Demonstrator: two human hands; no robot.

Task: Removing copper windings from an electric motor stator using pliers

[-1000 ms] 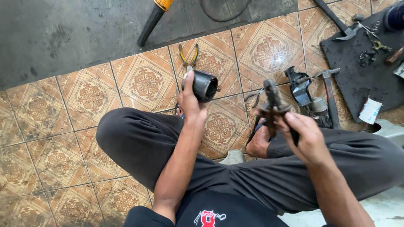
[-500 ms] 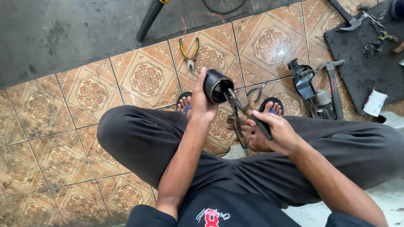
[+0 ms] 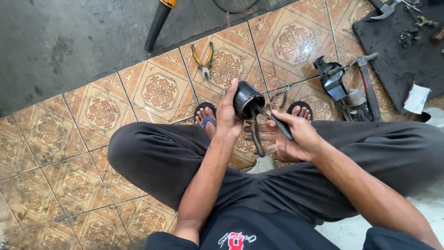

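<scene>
My left hand (image 3: pixel 229 113) grips a dark, cup-shaped metal part (image 3: pixel 245 98) with its open mouth turned toward the right. My right hand (image 3: pixel 291 136) holds black-handled pliers (image 3: pixel 261 122), and their jaws reach into the mouth of the cup-shaped part. Both hands are raised above my knees, over my sandalled feet (image 3: pixel 206 115). I sit crouched in dark trousers on a patterned tile floor.
Yellow-handled pliers (image 3: pixel 203 59) lie on the tiles ahead. A hammer (image 3: pixel 365 76) and a black machine part (image 3: pixel 340 85) lie at the right beside a dark mat (image 3: pixel 397 51) with small tools. A black and orange tool handle (image 3: pixel 159 21) rests on the grey concrete.
My right hand brought the pliers from the right over to the cup-shaped part, and the jaws now sit inside its mouth. The left hand turned the part's opening toward them.
</scene>
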